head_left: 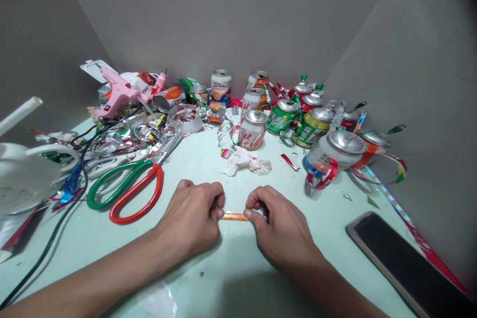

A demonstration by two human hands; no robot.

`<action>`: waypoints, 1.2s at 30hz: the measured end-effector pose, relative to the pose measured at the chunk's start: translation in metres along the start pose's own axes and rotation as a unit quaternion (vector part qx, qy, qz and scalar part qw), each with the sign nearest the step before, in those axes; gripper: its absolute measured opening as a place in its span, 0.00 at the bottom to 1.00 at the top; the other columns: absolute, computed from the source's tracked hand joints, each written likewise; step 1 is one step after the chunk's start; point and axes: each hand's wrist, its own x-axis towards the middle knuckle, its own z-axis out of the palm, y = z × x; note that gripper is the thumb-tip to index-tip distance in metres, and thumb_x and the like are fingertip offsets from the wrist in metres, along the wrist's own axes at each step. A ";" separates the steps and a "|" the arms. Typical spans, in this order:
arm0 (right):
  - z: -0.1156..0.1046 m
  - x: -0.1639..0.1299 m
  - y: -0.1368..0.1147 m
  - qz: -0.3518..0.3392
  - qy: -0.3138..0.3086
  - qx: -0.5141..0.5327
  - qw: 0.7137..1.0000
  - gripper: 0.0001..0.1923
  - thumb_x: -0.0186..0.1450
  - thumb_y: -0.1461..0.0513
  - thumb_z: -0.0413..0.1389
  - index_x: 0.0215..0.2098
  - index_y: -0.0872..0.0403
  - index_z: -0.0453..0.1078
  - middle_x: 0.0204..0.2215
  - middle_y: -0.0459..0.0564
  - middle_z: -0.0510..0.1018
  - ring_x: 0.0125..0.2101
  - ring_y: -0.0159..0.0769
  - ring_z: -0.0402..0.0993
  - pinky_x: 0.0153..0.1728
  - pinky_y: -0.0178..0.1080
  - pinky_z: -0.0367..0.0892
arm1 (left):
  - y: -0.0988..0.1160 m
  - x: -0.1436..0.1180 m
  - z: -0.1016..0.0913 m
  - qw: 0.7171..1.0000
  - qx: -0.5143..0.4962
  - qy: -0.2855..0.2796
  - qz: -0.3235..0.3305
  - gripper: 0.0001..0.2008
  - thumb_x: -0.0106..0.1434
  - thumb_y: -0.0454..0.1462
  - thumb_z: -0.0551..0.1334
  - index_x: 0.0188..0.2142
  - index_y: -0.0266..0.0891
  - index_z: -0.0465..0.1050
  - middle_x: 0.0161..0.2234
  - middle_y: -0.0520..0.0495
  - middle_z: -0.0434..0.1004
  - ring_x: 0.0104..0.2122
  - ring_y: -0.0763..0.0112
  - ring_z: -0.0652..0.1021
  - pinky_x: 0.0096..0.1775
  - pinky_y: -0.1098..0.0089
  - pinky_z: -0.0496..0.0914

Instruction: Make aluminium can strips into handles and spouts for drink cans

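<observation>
Between my two hands a narrow orange strip (234,216) runs level, just above or on the pale green table (208,278). My left hand (199,211) pinches its left end between thumb and fingers. At the right end, my right hand (278,218) grips it the same way. Only the short middle part of the strip shows; its ends are hidden by my fingers. Beyond my hands lies a crumpled white tissue (248,161). Left of my left hand rest large scissors (136,216) with one green and one red handle.
Several cut drink cans, some with strip handles, stand at the back right, among them a white can (253,129) and a green can (282,117). A pink glue gun (119,92) tops a scrap pile. A phone (406,268) lies right; a white cup (22,179) stands left.
</observation>
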 end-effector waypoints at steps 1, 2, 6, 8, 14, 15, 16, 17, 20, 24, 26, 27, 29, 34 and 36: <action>-0.001 0.000 -0.001 0.004 -0.011 0.001 1.000 0.06 0.55 0.68 0.55 0.25 0.51 0.65 0.24 0.40 0.70 0.26 0.30 0.64 0.25 0.33 0.54 | 0.000 -0.001 0.000 1.000 -0.002 0.001 0.015 0.08 0.49 0.26 0.55 0.24 0.41 0.65 0.18 0.55 0.68 0.21 0.70 0.65 0.32 0.65 0.60; -0.002 0.001 -0.003 0.005 -0.021 0.002 1.000 0.07 0.55 0.69 0.54 0.25 0.51 0.66 0.24 0.40 0.70 0.26 0.30 0.65 0.26 0.33 0.54 | 0.000 -0.002 0.001 0.999 -0.007 0.007 0.036 0.09 0.49 0.25 0.53 0.24 0.40 0.65 0.19 0.54 0.68 0.21 0.71 0.65 0.33 0.64 0.60; 0.000 -0.003 -0.001 -0.066 -0.008 -0.010 0.998 0.11 0.56 0.72 0.51 0.26 0.50 0.68 0.25 0.41 0.70 0.27 0.30 0.65 0.28 0.34 0.53 | -0.004 -0.008 0.010 0.985 -0.011 0.083 0.153 0.13 0.45 0.24 0.52 0.26 0.40 0.70 0.24 0.51 0.69 0.25 0.71 0.68 0.37 0.62 0.59; 0.003 -0.007 0.001 -0.149 0.023 -0.043 0.988 0.14 0.56 0.73 0.49 0.28 0.49 0.70 0.26 0.43 0.71 0.28 0.31 0.64 0.28 0.35 0.53 | -0.005 -0.011 0.015 0.965 0.037 0.135 0.224 0.11 0.45 0.26 0.53 0.26 0.38 0.71 0.23 0.50 0.69 0.25 0.70 0.68 0.40 0.59 0.59; 0.007 -0.019 0.002 -0.275 0.061 -0.168 0.945 0.16 0.54 0.74 0.49 0.36 0.53 0.70 0.27 0.47 0.71 0.26 0.35 0.59 0.28 0.38 0.51 | -0.001 -0.019 0.021 0.910 0.194 0.181 0.317 0.10 0.53 0.27 0.54 0.26 0.35 0.73 0.22 0.50 0.69 0.24 0.70 0.66 0.46 0.57 0.56; 0.008 -0.020 0.001 -0.277 0.060 -0.166 0.944 0.16 0.54 0.74 0.49 0.36 0.54 0.70 0.27 0.47 0.71 0.26 0.35 0.58 0.27 0.38 0.51 | 0.000 -0.019 0.020 0.913 0.191 0.176 0.316 0.09 0.52 0.27 0.54 0.27 0.35 0.73 0.22 0.50 0.69 0.24 0.70 0.66 0.46 0.57 0.56; 0.008 -0.020 0.000 -0.280 0.056 -0.163 0.945 0.15 0.54 0.74 0.48 0.35 0.55 0.70 0.27 0.48 0.71 0.26 0.35 0.58 0.27 0.38 0.51 | 0.001 -0.020 0.020 0.915 0.188 0.170 0.312 0.08 0.52 0.28 0.55 0.27 0.35 0.73 0.23 0.50 0.69 0.24 0.70 0.66 0.46 0.57 0.56; 0.009 -0.021 0.000 -0.283 0.052 -0.162 0.944 0.14 0.55 0.73 0.47 0.34 0.56 0.70 0.26 0.48 0.70 0.26 0.35 0.58 0.27 0.38 0.51 | 0.001 -0.020 0.019 0.917 0.188 0.164 0.310 0.07 0.51 0.29 0.56 0.26 0.35 0.73 0.22 0.50 0.69 0.24 0.70 0.66 0.47 0.56 0.56; 0.010 -0.021 -0.002 -0.295 0.056 -0.170 0.939 0.12 0.56 0.73 0.46 0.29 0.55 0.68 0.24 0.48 0.69 0.24 0.36 0.57 0.27 0.38 0.52 | 0.003 -0.018 0.017 0.921 0.200 0.138 0.305 0.04 0.49 0.33 0.58 0.23 0.35 0.71 0.22 0.50 0.68 0.24 0.70 0.66 0.46 0.56 0.55; 0.012 -0.022 -0.005 -0.305 0.096 -0.187 0.929 0.14 0.56 0.75 0.44 0.27 0.55 0.68 0.24 0.50 0.70 0.25 0.36 0.59 0.27 0.39 0.55 | 0.006 -0.018 0.017 0.916 0.214 0.138 0.309 0.03 0.49 0.33 0.59 0.21 0.36 0.70 0.21 0.49 0.68 0.23 0.70 0.65 0.46 0.56 0.55; 0.013 -0.024 -0.006 -0.305 0.116 -0.190 0.926 0.15 0.58 0.75 0.43 0.28 0.56 0.69 0.25 0.51 0.71 0.25 0.37 0.60 0.27 0.39 0.56 | 0.008 -0.019 0.020 0.910 0.231 0.151 0.311 0.04 0.49 0.30 0.58 0.21 0.36 0.70 0.20 0.49 0.68 0.24 0.69 0.66 0.47 0.55 0.54; 0.013 -0.025 -0.007 -0.304 0.122 -0.189 0.926 0.16 0.58 0.75 0.43 0.29 0.57 0.69 0.25 0.51 0.72 0.25 0.37 0.61 0.27 0.39 0.57 | 0.009 -0.020 0.022 0.907 0.240 0.153 0.310 0.04 0.49 0.30 0.58 0.22 0.36 0.71 0.21 0.48 0.68 0.24 0.68 0.66 0.47 0.55 0.54; 0.014 -0.025 -0.008 -0.303 0.132 -0.185 0.925 0.16 0.60 0.75 0.42 0.30 0.58 0.70 0.26 0.52 0.72 0.25 0.37 0.62 0.27 0.38 0.59 | 0.010 -0.023 0.025 0.905 0.253 0.154 0.306 0.05 0.49 0.30 0.58 0.24 0.35 0.72 0.22 0.46 0.70 0.26 0.66 0.67 0.47 0.55 0.55; 0.015 -0.023 -0.004 -0.324 0.135 -0.184 0.918 0.15 0.59 0.73 0.44 0.33 0.58 0.71 0.27 0.50 0.74 0.25 0.35 0.64 0.25 0.36 0.60 | 0.008 -0.023 0.037 0.906 0.201 0.240 0.286 0.08 0.50 0.28 0.55 0.24 0.35 0.72 0.21 0.47 0.71 0.24 0.66 0.68 0.44 0.61 0.60; 0.018 -0.021 0.002 -0.336 0.131 -0.192 0.913 0.13 0.58 0.72 0.46 0.35 0.58 0.71 0.27 0.49 0.74 0.25 0.34 0.65 0.24 0.35 0.61 | 0.006 -0.019 0.042 0.897 0.179 0.290 0.282 0.08 0.50 0.27 0.54 0.22 0.37 0.70 0.20 0.49 0.69 0.22 0.67 0.67 0.42 0.62 0.61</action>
